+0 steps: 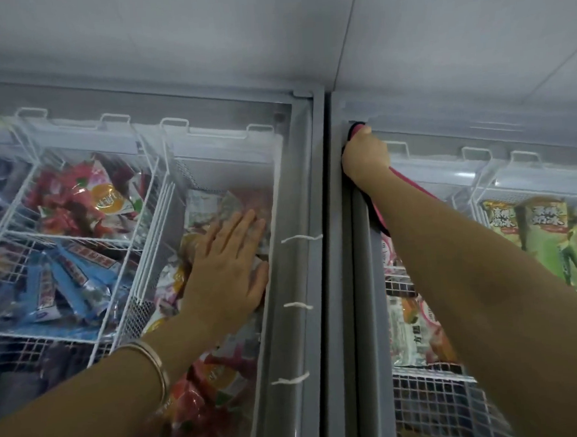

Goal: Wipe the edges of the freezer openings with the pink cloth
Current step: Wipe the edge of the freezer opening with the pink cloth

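Two chest freezers stand side by side. My right hand [364,159] is shut on the pink cloth [410,185] and presses it into the far left corner of the right freezer's opening edge [361,247]. A strip of cloth trails out under my wrist. My left hand [227,266] lies flat, fingers spread, on the glass lid of the left freezer [284,286], near its right edge. A silver bangle is on that wrist.
White wire baskets [88,230] hold wrapped ice creams in red, blue and orange packs. Green packs [545,236] fill the right freezer. A grey divider [329,249] separates the two freezers. A white wall lies beyond.
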{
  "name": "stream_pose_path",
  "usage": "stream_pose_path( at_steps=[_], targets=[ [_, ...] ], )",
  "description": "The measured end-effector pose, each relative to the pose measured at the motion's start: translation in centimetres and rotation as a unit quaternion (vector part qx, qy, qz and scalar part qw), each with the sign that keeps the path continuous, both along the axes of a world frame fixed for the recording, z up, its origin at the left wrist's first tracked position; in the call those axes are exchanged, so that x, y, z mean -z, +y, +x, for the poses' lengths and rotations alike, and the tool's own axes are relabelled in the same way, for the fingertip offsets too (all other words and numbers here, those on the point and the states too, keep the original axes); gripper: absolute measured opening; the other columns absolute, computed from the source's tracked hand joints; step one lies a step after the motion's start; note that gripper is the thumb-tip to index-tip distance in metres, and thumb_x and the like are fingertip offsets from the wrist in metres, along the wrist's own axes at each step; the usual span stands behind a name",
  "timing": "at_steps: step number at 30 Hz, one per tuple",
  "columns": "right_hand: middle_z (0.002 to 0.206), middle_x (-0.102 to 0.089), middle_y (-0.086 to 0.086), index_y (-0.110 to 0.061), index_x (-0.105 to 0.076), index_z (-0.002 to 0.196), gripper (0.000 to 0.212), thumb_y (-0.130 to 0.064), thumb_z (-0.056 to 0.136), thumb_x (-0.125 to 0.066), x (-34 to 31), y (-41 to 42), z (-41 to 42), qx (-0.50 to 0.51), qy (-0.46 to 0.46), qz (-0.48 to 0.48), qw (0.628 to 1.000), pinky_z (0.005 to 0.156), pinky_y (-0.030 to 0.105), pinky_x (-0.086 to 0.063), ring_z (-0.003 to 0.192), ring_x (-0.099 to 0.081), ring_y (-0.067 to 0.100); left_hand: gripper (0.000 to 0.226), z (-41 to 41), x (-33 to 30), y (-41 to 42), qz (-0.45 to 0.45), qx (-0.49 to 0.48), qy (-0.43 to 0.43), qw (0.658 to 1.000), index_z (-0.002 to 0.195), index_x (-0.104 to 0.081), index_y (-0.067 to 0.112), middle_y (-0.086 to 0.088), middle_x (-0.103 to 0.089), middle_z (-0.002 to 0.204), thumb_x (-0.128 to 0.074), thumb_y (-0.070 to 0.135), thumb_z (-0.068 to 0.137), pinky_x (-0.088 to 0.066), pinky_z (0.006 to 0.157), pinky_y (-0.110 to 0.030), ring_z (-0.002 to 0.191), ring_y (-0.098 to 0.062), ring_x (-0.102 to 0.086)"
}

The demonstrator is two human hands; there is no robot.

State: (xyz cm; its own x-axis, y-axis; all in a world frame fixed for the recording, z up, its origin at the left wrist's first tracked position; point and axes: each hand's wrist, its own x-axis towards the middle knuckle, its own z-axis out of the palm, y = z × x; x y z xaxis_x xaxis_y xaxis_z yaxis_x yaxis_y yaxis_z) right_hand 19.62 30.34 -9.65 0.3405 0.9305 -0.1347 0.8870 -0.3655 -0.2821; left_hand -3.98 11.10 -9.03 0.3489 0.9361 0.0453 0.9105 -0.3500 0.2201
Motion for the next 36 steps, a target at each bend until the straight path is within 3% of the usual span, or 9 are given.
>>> stream_pose_path(
  at_steps=[3, 6, 13, 16, 19, 23, 30, 33, 36],
  targets=[
    [0.132, -0.048, 0.025, 0.006, -0.021, 0.137, 0.047, -0.006, 0.094, -0.037, 0.0, -0.8, -0.1, -0.008, -0.027, -0.005, 1.000, 0.095, 0.038, -0.040, 0.120, -0.048, 0.036, 0.060, 0.0, 0.1, 0.0, 0.002, 0.002, -0.002, 1.000, 0.144, -0.030, 0.014, -0.007, -0.032, 0.152, -0.026, 0.039, 0.090, -0.019, 0.116, -0.048, 0.142, -0.021, -0.024],
    [0.125, -0.053, 0.024, 0.003, -0.031, 0.130, 0.037, -0.003, 0.093, -0.035, -0.6, -3.8, -0.5, 0.001, -0.024, 0.001, 1.000, 0.085, 0.040, -0.044, 0.112, -0.052, 0.037, 0.060, -0.1, 0.2, 0.0, 0.011, 0.005, -0.006, 1.000, 0.144, -0.031, 0.014, -0.008, -0.034, 0.151, -0.026, 0.039, 0.089, -0.019, 0.116, -0.046, 0.140, -0.022, -0.027],
    [0.129, -0.050, 0.023, 0.005, -0.033, 0.127, 0.036, -0.007, 0.094, -0.041, -1.8, -19.2, -2.6, -0.009, 0.029, 0.051, 0.998, 0.082, 0.038, -0.044, 0.112, -0.052, 0.038, 0.060, -0.2, 0.5, -0.2, 0.016, 0.003, -0.012, 1.000, 0.143, -0.030, 0.015, -0.007, -0.031, 0.153, -0.026, 0.041, 0.089, -0.014, 0.116, -0.045, 0.141, -0.022, -0.024],
    [0.123, -0.055, 0.020, 0.002, -0.034, 0.127, 0.037, -0.018, 0.096, -0.043, -1.5, -27.6, -3.8, -0.015, 0.023, 0.057, 0.998, 0.057, 0.028, -0.040, 0.091, -0.062, 0.033, 0.059, -0.2, 0.3, -0.3, 0.024, 0.002, 0.003, 1.000, 0.143, -0.032, 0.013, -0.009, -0.035, 0.150, -0.028, 0.039, 0.089, -0.019, 0.114, -0.046, 0.139, -0.026, -0.028],
    [0.115, -0.059, 0.018, -0.001, -0.042, 0.114, 0.028, -0.023, 0.096, -0.045, -1.4, -34.3, -4.9, -0.014, 0.023, 0.043, 0.999, 0.048, 0.021, -0.036, 0.075, -0.064, 0.027, 0.059, -0.1, 0.0, -0.3, 0.024, 0.006, 0.002, 1.000, 0.140, -0.035, 0.011, -0.013, -0.040, 0.147, -0.029, 0.038, 0.089, -0.023, 0.111, -0.048, 0.135, -0.029, -0.033],
    [0.082, -0.063, 0.012, -0.005, -0.048, 0.091, 0.018, -0.021, 0.092, -0.055, -1.6, -40.0, -5.8, -0.012, 0.031, 0.039, 0.999, 0.038, 0.018, -0.030, 0.049, -0.055, 0.019, 0.059, 0.0, -0.1, -0.5, 0.025, 0.014, 0.001, 1.000, 0.138, -0.037, 0.006, -0.017, -0.041, 0.145, -0.029, 0.036, 0.088, -0.023, 0.111, -0.050, 0.134, -0.032, -0.034],
    [0.067, -0.060, 0.010, -0.004, -0.050, 0.081, 0.017, -0.011, 0.084, -0.066, -1.4, -39.7, -6.0, 0.002, 0.003, 0.057, 0.998, 0.035, 0.018, -0.026, 0.039, -0.037, 0.013, 0.059, -0.1, -0.1, -0.4, 0.018, 0.015, 0.004, 1.000, 0.143, -0.029, 0.006, -0.016, -0.032, 0.151, -0.027, 0.035, 0.091, -0.016, 0.116, -0.051, 0.140, -0.031, -0.026],
    [0.075, -0.062, 0.012, -0.003, -0.049, 0.088, 0.016, -0.016, 0.089, -0.060, -1.2, -37.2, -5.5, -0.001, -0.008, 0.048, 0.999, 0.038, 0.020, -0.027, 0.044, -0.050, 0.018, 0.060, -0.1, -0.1, -0.3, 0.012, 0.009, 0.008, 1.000, 0.144, -0.027, 0.009, -0.013, -0.031, 0.152, -0.026, 0.037, 0.091, -0.014, 0.117, -0.049, 0.141, -0.027, -0.024],
    [0.092, -0.064, 0.014, -0.002, -0.045, 0.101, 0.019, -0.020, 0.095, -0.048, -0.9, -32.4, -4.8, -0.006, -0.011, 0.039, 0.999, 0.046, 0.024, -0.034, 0.064, -0.063, 0.026, 0.058, -0.2, -0.1, -0.1, 0.006, 0.004, 0.007, 1.000, 0.144, -0.028, 0.011, -0.010, -0.030, 0.153, -0.027, 0.038, 0.092, -0.015, 0.117, -0.046, 0.141, -0.025, -0.023]
  ],
)
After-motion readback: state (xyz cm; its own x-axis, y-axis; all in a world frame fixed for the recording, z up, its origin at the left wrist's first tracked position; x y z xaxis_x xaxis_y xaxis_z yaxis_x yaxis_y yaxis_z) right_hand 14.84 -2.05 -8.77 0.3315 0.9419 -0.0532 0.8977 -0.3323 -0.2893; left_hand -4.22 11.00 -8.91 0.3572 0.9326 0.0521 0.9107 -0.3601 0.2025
